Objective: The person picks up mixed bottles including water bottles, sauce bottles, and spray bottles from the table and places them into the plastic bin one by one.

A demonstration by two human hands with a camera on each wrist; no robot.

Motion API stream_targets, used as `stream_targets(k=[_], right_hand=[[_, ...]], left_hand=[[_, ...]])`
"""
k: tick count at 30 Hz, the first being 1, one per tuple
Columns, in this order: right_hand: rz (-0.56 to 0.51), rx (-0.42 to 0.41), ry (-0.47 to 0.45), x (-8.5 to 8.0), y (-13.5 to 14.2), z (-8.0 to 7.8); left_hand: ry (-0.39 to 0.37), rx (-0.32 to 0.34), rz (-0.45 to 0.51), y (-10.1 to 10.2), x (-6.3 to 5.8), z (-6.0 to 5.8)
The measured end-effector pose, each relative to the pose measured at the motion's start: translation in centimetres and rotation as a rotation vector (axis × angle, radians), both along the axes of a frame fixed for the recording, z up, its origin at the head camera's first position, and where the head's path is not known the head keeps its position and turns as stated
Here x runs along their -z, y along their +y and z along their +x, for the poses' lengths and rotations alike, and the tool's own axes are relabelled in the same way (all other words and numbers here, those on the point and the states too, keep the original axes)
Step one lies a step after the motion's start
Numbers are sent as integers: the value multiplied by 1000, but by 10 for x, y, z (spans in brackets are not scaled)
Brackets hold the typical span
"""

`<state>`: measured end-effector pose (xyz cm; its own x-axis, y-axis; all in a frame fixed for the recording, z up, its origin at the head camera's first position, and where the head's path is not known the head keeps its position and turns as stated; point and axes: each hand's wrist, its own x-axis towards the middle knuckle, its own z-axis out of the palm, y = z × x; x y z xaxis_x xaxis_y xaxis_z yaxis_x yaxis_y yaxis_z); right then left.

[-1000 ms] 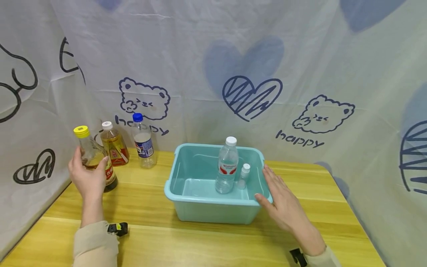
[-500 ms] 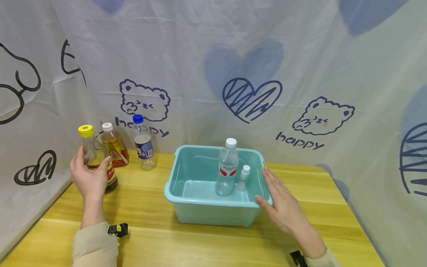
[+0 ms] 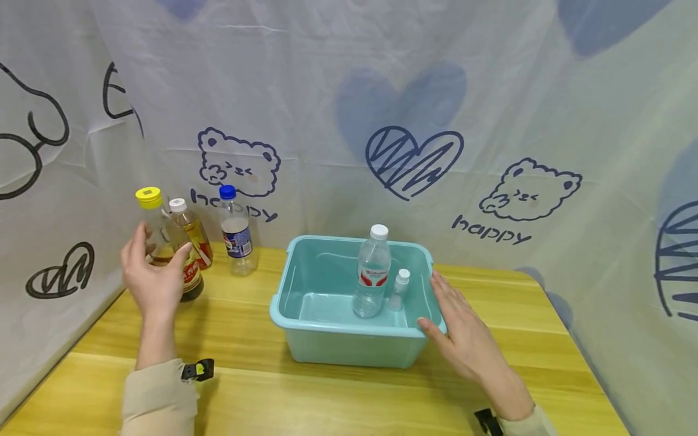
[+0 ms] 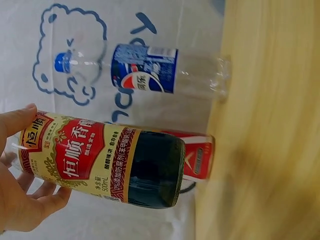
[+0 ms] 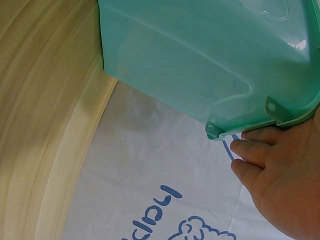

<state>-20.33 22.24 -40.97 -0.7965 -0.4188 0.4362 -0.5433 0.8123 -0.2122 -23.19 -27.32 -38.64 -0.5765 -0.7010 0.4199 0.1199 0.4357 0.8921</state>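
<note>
My left hand (image 3: 155, 275) grips a glass vinegar bottle (image 4: 90, 160) with a yellow cap, dark liquid and a red-and-cream label. It tilts slightly, and its base hangs clear of the tabletop in the left wrist view. Behind it, partly hidden, stands a white-capped bottle (image 3: 200, 242) of amber liquid with a red-and-yellow label. To the right is a clear Pepsi bottle (image 3: 238, 242) with a blue cap. My right hand (image 3: 463, 330) rests with straight fingers along the right rim of a teal plastic bin (image 3: 354, 348).
Inside the bin stand a clear water bottle (image 3: 372, 278) with a white cap and a small white-capped bottle (image 3: 399, 289). The wooden table (image 3: 245, 387) meets a printed cloth backdrop (image 3: 327, 200) behind and at the sides.
The vinegar bottle has risen and shifted a little to the right in my left hand, now covering more of the amber bottle. My right hand stays at the bin rim.
</note>
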Motion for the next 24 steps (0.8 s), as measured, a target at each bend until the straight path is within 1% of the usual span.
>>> stream_targets(k=[6,14,20,24], right_hand=[[-8,7,-14,0,0,1],[-8,10,-19,0,0,2],[-14,4,-16,0,1,1],[-12,0,-16,-1,0,1]], left_hand=[[40,16,-38,13,-10,2],[85,16,-82,28,-21,7],[102,37,-109,40,-32,14],[142,37,-135,46,-37,18]])
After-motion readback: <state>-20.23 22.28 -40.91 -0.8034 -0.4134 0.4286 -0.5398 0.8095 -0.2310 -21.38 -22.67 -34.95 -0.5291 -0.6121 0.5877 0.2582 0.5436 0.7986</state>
